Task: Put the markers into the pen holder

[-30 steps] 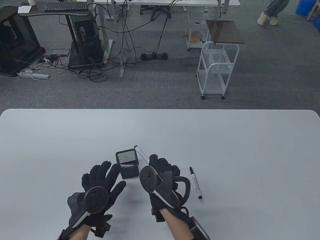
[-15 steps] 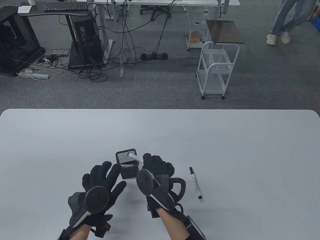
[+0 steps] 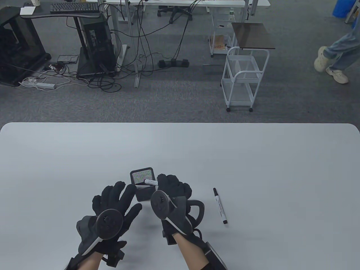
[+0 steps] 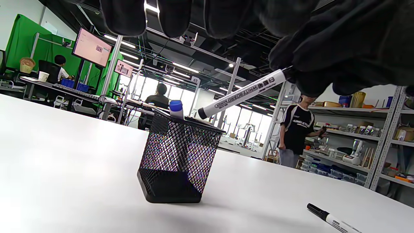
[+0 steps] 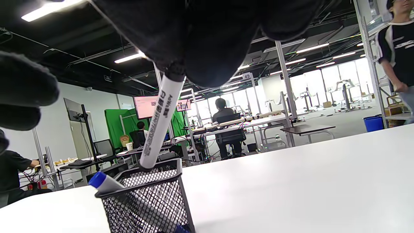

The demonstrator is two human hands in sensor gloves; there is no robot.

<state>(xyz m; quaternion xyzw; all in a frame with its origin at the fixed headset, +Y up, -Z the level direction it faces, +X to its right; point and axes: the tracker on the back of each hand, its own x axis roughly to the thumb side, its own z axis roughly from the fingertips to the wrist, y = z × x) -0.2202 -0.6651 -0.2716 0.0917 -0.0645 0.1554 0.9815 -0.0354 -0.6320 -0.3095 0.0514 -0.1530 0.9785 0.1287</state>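
A black mesh pen holder (image 3: pixel 142 170) stands on the white table (image 3: pixel 253 168). A blue-capped marker (image 5: pixel 104 183) leans inside it. My right hand (image 3: pixel 162 182) grips a white whiteboard marker (image 3: pixel 150 182) by its upper end. The marker is tilted, with its lower end just over the holder's opening, as the left wrist view (image 4: pixel 242 94) and the right wrist view (image 5: pixel 160 124) show. My left hand (image 3: pixel 118 197) lies open with fingers spread, just left of the holder, holding nothing. A second white marker with a black cap (image 3: pixel 220 206) lies on the table right of my right hand.
The holder (image 4: pixel 179 158) stands near the table's front middle. The loose marker also shows at the bottom right of the left wrist view (image 4: pixel 333 220). A white cart (image 3: pixel 242 81) and desks stand on the floor beyond the table. A person walks at the far right.
My right hand has moved left with the marker and tilted it, bringing its lower end from beside the holder to over the opening. My left hand has not moved.
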